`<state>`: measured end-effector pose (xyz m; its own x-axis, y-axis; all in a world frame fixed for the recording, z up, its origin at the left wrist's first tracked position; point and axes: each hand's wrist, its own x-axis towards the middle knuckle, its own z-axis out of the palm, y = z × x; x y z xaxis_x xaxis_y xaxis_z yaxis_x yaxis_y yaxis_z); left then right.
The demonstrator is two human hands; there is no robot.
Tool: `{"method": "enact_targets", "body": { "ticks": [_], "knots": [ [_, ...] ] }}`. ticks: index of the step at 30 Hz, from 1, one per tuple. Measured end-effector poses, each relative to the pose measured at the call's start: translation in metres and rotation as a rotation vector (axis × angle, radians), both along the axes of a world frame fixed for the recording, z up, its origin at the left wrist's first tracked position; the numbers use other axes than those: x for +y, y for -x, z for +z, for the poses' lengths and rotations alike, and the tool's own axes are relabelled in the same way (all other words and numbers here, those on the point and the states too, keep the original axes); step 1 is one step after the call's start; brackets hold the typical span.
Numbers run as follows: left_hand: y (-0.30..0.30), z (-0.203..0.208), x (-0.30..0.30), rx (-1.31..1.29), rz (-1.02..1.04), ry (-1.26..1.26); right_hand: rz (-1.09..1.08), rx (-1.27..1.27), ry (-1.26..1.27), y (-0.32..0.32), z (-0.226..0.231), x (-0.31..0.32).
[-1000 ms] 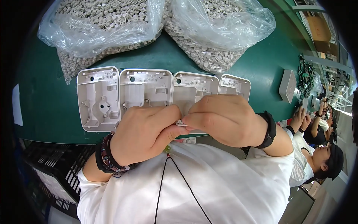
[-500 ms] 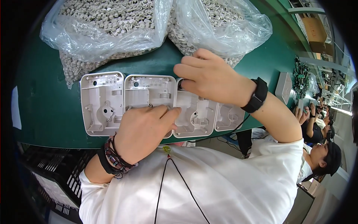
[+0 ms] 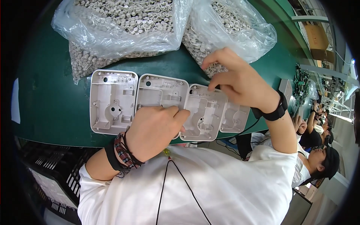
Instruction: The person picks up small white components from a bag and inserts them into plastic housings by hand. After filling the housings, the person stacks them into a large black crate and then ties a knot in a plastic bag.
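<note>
Several white plastic housings lie open side up in a row. The leftmost housing point(image 3: 102, 99) is in full view. My left hand point(image 3: 155, 127) rests over the lower part of the second housing point(image 3: 162, 83), its fingers curled; whatever they may hold is hidden. Above the upper right of the third housing point(image 3: 193, 112) hovers my right hand point(image 3: 243, 84), thumb and fingers apart, nothing visible between them. Part of the rightmost housing point(image 3: 234, 116) shows below my right wrist. Beyond the fingers stands a clear bag point(image 3: 258, 41) of small whitish plastic parts.
A larger clear bag point(image 3: 112, 43) of similar parts stands at the back left of the green table point(image 3: 48, 97). A black crate point(image 3: 48, 168) is below the table's left edge. Green circuit boards point(image 3: 301, 84) lie at the right, where a person point(image 3: 322, 161) in a dark cap sits.
My right hand has moved right, away from the third housing's upper corner, and its fingers have spread. The housings and bags appear shifted rightward in the picture; my left hand stays on the second housing.
</note>
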<state>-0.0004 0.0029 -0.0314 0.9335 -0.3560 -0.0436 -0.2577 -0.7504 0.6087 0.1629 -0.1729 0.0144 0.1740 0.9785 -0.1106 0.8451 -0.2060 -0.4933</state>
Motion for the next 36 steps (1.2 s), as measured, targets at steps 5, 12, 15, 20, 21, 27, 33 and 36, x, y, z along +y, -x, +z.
{"method": "enact_targets", "body": {
  "ticks": [5, 12, 15, 20, 21, 27, 33, 36],
  "knots": [
    [0.003, -0.001, 0.001, -0.042, -0.005, 0.016, 0.015, -0.200, -0.012, 0.017, -0.020, -0.002],
    [0.002, -0.001, 0.000, -0.079, -0.007, 0.038, 0.230, -0.484, -0.049, 0.015, -0.033, 0.006],
    [0.002, -0.002, 0.000, -0.129, -0.025, 0.032, 0.303, -0.500, -0.005, 0.012, -0.032, 0.008],
    [0.000, -0.003, 0.001, -0.114, -0.026, 0.050, 0.367, -0.590, -0.143, 0.010, -0.043, 0.008],
    [-0.001, -0.003, 0.001, -0.115, -0.029, 0.056, 0.379, -0.602, -0.196, 0.010, -0.045, 0.009],
    [0.001, -0.004, 0.002, -0.117, -0.024, 0.056, 0.428, -0.559, -0.231, 0.003, -0.045, 0.004],
    [0.000, 0.004, 0.001, -0.098, 0.121, 0.181, 0.081, -0.343, -0.294, 0.016, -0.027, -0.007],
    [-0.005, 0.015, 0.001, -0.069, 0.216, 0.311, -0.208, -0.032, -0.326, 0.041, -0.010, -0.006]
  ]
}}
